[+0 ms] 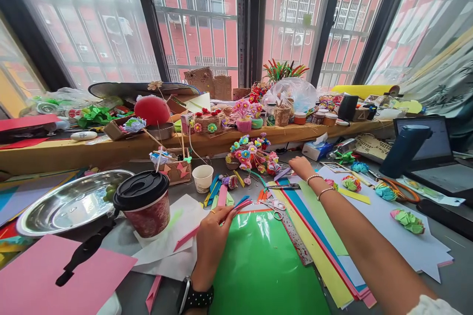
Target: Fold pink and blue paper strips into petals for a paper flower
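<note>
My left hand (212, 236) is pinched shut on several long paper strips (221, 219), pink and red, held over a green sheet (258, 266). My right hand (300, 166) reaches far forward beside a paper flower bouquet (251, 155); two bracelets circle the wrist, and its fingers are turned away from me and mostly hidden. Scissors (275, 206) lie on the table between my two hands. Loose coloured strips (218, 192) lie just beyond my left hand.
A lidded paper cup (145, 204), a metal bowl (62, 206) and a small white cup (203, 177) stand on the left. Stacked coloured sheets (325, 251) and folded paper flowers (408, 220) lie on the right. A laptop (436, 157) and a cluttered wooden ledge (111, 150) sit behind.
</note>
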`<act>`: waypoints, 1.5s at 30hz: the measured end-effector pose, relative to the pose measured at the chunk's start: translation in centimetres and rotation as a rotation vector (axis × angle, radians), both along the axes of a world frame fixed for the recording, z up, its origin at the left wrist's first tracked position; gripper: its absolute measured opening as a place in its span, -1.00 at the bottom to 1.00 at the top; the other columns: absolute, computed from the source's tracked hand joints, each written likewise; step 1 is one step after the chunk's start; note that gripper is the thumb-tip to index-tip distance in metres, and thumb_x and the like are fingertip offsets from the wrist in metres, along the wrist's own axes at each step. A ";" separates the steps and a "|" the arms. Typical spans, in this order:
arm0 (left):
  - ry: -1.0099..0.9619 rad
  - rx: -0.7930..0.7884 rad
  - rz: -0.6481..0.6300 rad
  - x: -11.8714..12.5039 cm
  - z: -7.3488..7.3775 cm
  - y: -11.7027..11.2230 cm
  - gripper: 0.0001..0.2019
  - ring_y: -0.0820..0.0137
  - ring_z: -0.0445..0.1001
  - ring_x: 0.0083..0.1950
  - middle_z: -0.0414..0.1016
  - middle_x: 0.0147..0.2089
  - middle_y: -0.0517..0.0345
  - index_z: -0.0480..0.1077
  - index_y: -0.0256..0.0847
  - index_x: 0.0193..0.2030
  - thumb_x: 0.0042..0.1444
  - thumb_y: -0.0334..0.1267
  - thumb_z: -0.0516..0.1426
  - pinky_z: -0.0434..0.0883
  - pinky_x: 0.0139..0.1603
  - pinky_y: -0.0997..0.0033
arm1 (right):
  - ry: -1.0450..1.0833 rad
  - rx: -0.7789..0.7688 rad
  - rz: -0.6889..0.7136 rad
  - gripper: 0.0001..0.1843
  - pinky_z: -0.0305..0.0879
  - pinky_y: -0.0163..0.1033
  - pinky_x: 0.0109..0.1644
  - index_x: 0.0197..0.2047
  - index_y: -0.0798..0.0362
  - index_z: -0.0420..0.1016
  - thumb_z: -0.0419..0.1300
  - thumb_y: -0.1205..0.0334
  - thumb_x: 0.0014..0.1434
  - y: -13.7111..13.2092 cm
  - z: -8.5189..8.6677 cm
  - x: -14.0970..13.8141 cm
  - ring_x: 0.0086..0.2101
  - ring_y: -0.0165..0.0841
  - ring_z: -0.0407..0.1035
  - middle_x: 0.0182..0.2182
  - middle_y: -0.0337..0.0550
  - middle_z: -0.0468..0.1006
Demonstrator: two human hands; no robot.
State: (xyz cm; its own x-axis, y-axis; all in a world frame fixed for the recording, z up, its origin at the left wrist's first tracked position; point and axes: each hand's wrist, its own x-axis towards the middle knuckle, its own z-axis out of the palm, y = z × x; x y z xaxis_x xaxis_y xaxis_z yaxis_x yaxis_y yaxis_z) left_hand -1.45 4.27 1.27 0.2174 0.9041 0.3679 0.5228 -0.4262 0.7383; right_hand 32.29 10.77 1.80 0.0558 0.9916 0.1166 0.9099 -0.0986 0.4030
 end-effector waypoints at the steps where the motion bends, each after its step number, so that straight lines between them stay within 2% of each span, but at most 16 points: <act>1: 0.004 0.001 0.001 0.0 0.0 0.0 -0.75 0.30 0.44 -0.18 0.52 -0.24 0.12 0.48 -0.12 -0.32 -0.02 -0.11 0.03 0.33 -0.13 0.32 | -0.014 0.006 0.013 -0.67 0.29 -0.11 -0.16 -0.04 0.16 0.26 0.06 0.19 0.14 0.1 0.1 0.1 -0.19 -0.32 0.32 -0.10 -0.05 0.34; 5: 0.017 0.004 0.006 0.0 0.1 -0.1 -0.74 0.31 0.44 -0.19 0.51 -0.24 0.13 0.48 -0.13 -0.30 -0.02 -0.11 0.03 0.34 -0.15 0.34 | -0.053 0.052 0.061 -0.84 0.25 -0.17 -0.21 -0.27 0.24 0.43 0.04 0.43 0.11 0.2 0.5 0.7 -0.21 -0.24 0.32 -0.28 0.06 0.46; 8: 0.011 0.012 0.007 0.0 0.0 -0.1 -0.75 0.31 0.45 -0.21 0.51 -0.25 0.14 0.48 -0.12 -0.31 -0.03 -0.10 0.04 0.34 -0.17 0.34 | -0.070 0.107 0.094 -0.77 0.17 -0.19 -0.29 -0.38 0.27 0.49 0.01 0.56 0.05 -0.1 1.1 1.2 -0.23 -0.18 0.31 -0.37 0.15 0.48; 13: -0.032 0.008 -0.001 0.0 0.0 0.0 -0.76 0.31 0.44 -0.20 0.52 -0.26 0.12 0.49 -0.13 -0.33 -0.03 -0.13 0.05 0.33 -0.14 0.34 | -0.080 0.200 0.155 -0.75 0.07 -0.22 -0.32 -0.42 0.24 0.49 -0.01 0.56 0.02 -1.4 2.7 2.2 -0.29 -0.21 0.30 -0.40 0.14 0.48; 18: -0.149 -0.015 -0.015 0.0 0.2 0.0 -0.80 0.31 0.44 -0.22 0.53 -0.30 0.12 0.50 -0.13 -0.36 -0.08 -0.17 0.09 0.34 -0.17 0.36 | -0.041 0.280 0.171 -0.75 0.08 -0.24 -0.33 -0.46 0.21 0.48 -0.01 0.58 -0.02 -4.0 4.0 3.6 -0.38 -0.26 0.32 -0.45 0.06 0.48; 21: -0.279 -0.102 -0.013 0.1 0.3 0.1 -0.82 0.31 0.45 -0.24 0.53 -0.32 0.12 0.51 -0.15 -0.39 -0.13 -0.18 0.14 0.34 -0.17 0.38 | 0.014 0.352 0.136 -0.73 0.10 -0.27 -0.40 -0.44 0.19 0.47 -0.04 0.56 0.01 -5.9 4.3 4.3 -0.45 -0.29 0.34 -0.48 0.02 0.47; 23: -0.398 -0.217 -0.008 0.2 0.4 0.1 -0.79 0.31 0.45 -0.26 0.53 -0.33 0.11 0.51 -0.19 -0.38 -0.17 -0.17 0.17 0.35 -0.20 0.39 | 0.067 0.404 0.121 -0.73 0.14 -0.29 -0.44 -0.36 0.17 0.46 -0.06 0.50 0.06 -7.0 4.3 4.0 -0.46 -0.31 0.35 -0.46 -0.01 0.47; 26: -0.610 -0.411 0.013 0.3 0.5 0.2 -0.71 0.35 0.45 -0.36 0.53 -0.40 0.08 0.51 -0.27 -0.34 -0.24 -0.17 0.22 0.38 -0.30 0.40 | 0.204 0.479 0.151 -0.75 0.23 -0.32 -0.38 -0.25 0.11 0.41 -0.08 0.35 0.14 -8.3 4.3 1.7 -0.38 -0.34 0.38 -0.36 -0.06 0.49; 28: -0.756 -0.493 0.027 0.3 0.5 0.2 -0.68 0.40 0.44 -0.42 0.52 -0.43 0.08 0.50 -0.30 -0.34 -0.29 -0.18 0.24 0.38 -0.35 0.43 | 0.705 0.582 0.206 -0.78 0.29 -0.28 -0.34 -0.30 0.11 0.42 -0.02 0.25 0.12 -9.1 4.1 -1.1 -0.41 -0.34 0.38 -0.37 -0.08 0.49; 32: -1.010 -0.601 0.001 0.1 0.7 0.2 -0.70 0.46 0.43 -0.41 0.52 -0.41 0.11 0.51 -0.28 -0.36 -0.33 -0.24 0.27 0.37 -0.34 0.49 | 1.592 0.388 0.221 -0.73 0.35 -0.26 -0.39 -0.38 0.10 0.39 0.11 0.05 0.02 -10.5 3.5 -8.2 -0.51 -0.40 0.36 -0.53 -0.21 0.44; 35: -1.110 -0.634 -0.041 0.0 0.7 0.3 -0.74 0.52 0.42 -0.41 0.52 -0.38 0.14 0.51 -0.24 -0.37 -0.31 -0.26 0.26 0.36 -0.29 0.52 | 1.949 0.217 0.229 -0.73 0.38 -0.27 -0.37 -0.39 0.11 0.39 0.18 0.06 -0.05 -11.4 3.0 -12.7 -0.53 -0.46 0.35 -0.57 -0.27 0.42; 38: -1.127 -0.632 -0.044 0.0 0.8 0.2 -0.75 0.55 0.40 -0.41 0.52 -0.37 0.16 0.50 -0.23 -0.36 -0.30 -0.28 0.26 0.35 -0.29 0.54 | 2.057 0.118 0.287 -0.75 0.38 -0.26 -0.39 -0.37 0.10 0.39 0.18 0.08 -0.04 -11.7 2.8 -15.5 -0.54 -0.46 0.36 -0.56 -0.26 0.45; 41: -1.104 -0.624 -0.022 0.2 0.8 0.1 -0.74 0.52 0.40 -0.42 0.52 -0.38 0.13 0.50 -0.27 -0.36 -0.30 -0.28 0.26 0.35 -0.32 0.52 | 2.032 0.050 0.371 -0.75 0.38 -0.22 -0.33 -0.32 0.09 0.37 0.18 0.10 -0.03 -11.6 2.6 -16.8 -0.48 -0.41 0.39 -0.50 -0.22 0.47; 43: -1.104 -0.621 -0.016 0.3 0.8 0.1 -0.73 0.52 0.40 -0.43 0.51 -0.39 0.11 0.50 -0.29 -0.36 -0.31 -0.27 0.26 0.35 -0.33 0.52 | 1.968 0.083 0.397 -0.77 0.35 -0.25 -0.36 -0.32 0.08 0.36 0.15 0.10 -0.01 -11.2 2.5 -17.3 -0.47 -0.42 0.38 -0.45 -0.20 0.47; 45: -1.108 -0.611 -0.007 0.4 0.7 0.1 -0.72 0.52 0.39 -0.44 0.51 -0.40 0.11 0.49 -0.31 -0.36 -0.31 -0.25 0.26 0.35 -0.35 0.51 | 1.843 0.214 0.396 -0.77 0.28 -0.32 -0.45 -0.26 0.07 0.37 0.09 0.11 0.05 -10.6 2.4 -17.6 -0.52 -0.46 0.31 -0.48 -0.23 0.43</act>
State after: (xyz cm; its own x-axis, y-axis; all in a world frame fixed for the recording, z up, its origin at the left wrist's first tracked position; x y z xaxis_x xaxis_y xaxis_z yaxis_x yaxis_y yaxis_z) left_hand -1.07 4.35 1.98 0.0660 0.9905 -0.1207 -0.5006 0.1375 0.8547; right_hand 14.74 0.17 4.21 0.0415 0.9559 0.2908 0.1127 0.2848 -0.9520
